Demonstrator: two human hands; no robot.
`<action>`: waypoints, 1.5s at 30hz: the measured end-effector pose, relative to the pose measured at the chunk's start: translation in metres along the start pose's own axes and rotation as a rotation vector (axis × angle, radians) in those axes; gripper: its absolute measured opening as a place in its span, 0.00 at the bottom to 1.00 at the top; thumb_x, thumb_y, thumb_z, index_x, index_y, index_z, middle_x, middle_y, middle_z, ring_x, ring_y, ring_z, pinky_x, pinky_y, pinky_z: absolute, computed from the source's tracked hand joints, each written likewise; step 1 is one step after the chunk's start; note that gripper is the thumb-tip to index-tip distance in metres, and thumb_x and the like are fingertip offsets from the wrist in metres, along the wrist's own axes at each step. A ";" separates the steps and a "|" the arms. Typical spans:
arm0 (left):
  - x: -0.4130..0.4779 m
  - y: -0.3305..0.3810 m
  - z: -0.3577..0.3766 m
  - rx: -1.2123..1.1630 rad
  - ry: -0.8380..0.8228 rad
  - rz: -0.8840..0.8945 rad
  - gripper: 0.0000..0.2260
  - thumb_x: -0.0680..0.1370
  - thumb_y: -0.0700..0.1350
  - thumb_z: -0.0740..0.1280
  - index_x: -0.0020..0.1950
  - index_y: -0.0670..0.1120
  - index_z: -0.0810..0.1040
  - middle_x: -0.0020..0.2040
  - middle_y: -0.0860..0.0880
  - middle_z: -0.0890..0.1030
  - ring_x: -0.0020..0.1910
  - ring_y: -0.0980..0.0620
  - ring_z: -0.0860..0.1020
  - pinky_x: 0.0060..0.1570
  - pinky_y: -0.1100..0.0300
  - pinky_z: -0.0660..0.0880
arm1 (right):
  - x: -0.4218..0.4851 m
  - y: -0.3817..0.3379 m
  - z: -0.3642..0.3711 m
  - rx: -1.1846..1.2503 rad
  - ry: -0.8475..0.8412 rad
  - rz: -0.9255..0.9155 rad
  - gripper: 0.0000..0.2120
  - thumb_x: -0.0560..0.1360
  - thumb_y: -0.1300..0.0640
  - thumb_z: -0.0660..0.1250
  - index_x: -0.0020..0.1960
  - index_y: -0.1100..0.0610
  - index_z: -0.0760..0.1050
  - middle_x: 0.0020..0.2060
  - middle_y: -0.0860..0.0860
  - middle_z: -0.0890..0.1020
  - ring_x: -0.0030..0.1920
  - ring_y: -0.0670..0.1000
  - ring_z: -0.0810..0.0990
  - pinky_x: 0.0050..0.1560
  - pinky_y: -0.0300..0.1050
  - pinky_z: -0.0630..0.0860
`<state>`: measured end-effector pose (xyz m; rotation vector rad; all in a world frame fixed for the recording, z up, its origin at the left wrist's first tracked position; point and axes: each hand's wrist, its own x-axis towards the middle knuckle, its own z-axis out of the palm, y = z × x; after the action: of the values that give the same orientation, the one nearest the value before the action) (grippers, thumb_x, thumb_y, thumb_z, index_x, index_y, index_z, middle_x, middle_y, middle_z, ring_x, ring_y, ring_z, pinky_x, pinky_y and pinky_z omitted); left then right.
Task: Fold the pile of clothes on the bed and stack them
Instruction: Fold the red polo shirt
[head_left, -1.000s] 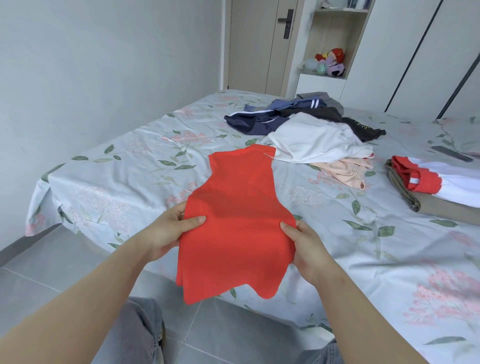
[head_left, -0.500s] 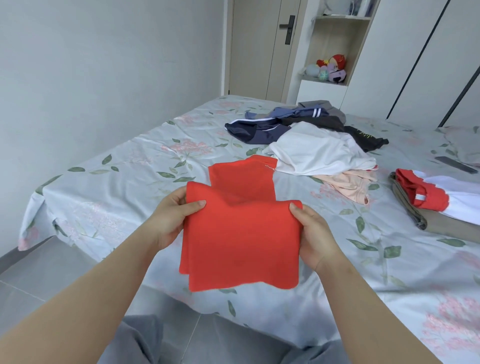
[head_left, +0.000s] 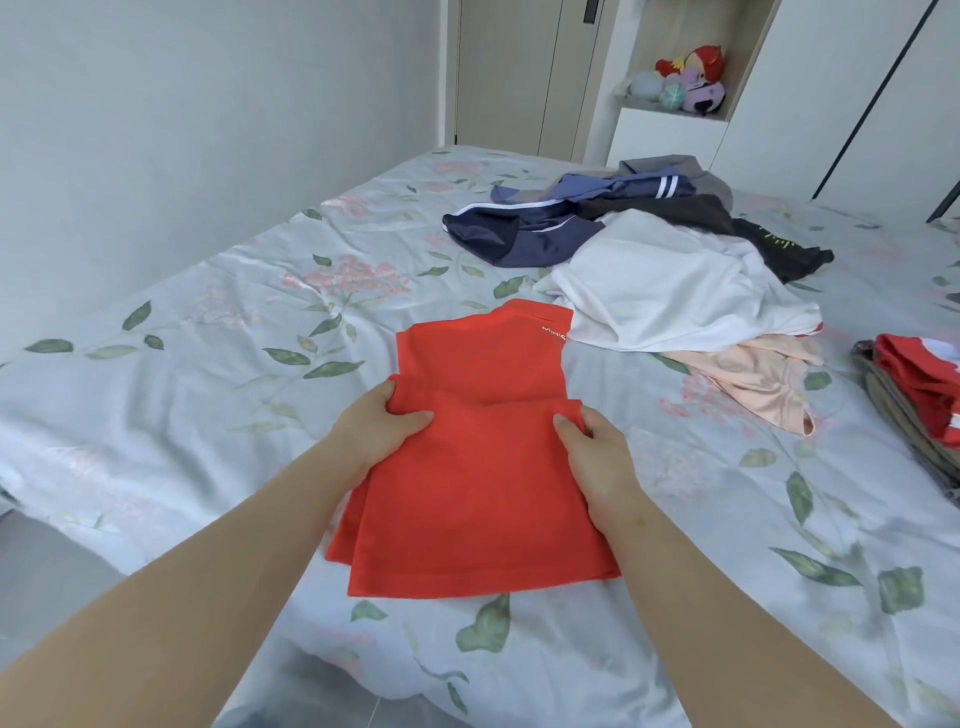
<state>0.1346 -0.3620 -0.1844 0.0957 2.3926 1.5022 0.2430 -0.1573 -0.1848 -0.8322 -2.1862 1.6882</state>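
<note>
Where it hung before, the red garment (head_left: 483, 499) now lies on the bed (head_left: 182, 395), both hands (head_left: 382, 426) pinching its fold.

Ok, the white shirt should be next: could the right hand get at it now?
Probably yes, once it lets go: the right hand pinches the red garment, and nothing stands between it and the white shirt.

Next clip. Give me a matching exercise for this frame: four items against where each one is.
Items:
1 red garment
2 white garment
3 plush toys
4 folded stack

Places:
A on the shelf
B on the bed, at the frame's right edge
C gripped by left hand and right hand
D on the unfolded pile

Pairs: 1-C, 2-D, 3-A, 4-B
</note>
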 end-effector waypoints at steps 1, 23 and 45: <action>-0.003 0.001 0.000 -0.081 -0.051 -0.006 0.24 0.74 0.47 0.71 0.69 0.48 0.71 0.57 0.48 0.80 0.53 0.49 0.80 0.56 0.52 0.77 | -0.001 0.001 0.000 -0.020 -0.026 -0.003 0.19 0.76 0.54 0.66 0.66 0.55 0.73 0.61 0.51 0.78 0.61 0.53 0.76 0.65 0.53 0.71; -0.141 0.022 -0.002 0.303 -0.179 -0.089 0.12 0.74 0.49 0.71 0.39 0.42 0.74 0.40 0.44 0.75 0.39 0.48 0.73 0.39 0.59 0.69 | -0.124 0.003 -0.109 -0.073 -0.228 0.252 0.04 0.74 0.55 0.70 0.46 0.55 0.79 0.41 0.51 0.84 0.40 0.49 0.82 0.37 0.41 0.78; -0.015 0.048 0.030 -0.337 0.190 -0.219 0.08 0.80 0.47 0.62 0.55 0.45 0.70 0.49 0.44 0.73 0.41 0.48 0.74 0.39 0.56 0.74 | 0.018 -0.020 -0.052 0.232 -0.029 0.238 0.02 0.77 0.56 0.63 0.48 0.54 0.72 0.40 0.50 0.74 0.36 0.46 0.75 0.38 0.39 0.73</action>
<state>0.1532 -0.3177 -0.1506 -0.3878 2.1589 1.8460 0.2504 -0.1087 -0.1532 -1.0417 -1.9211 2.0291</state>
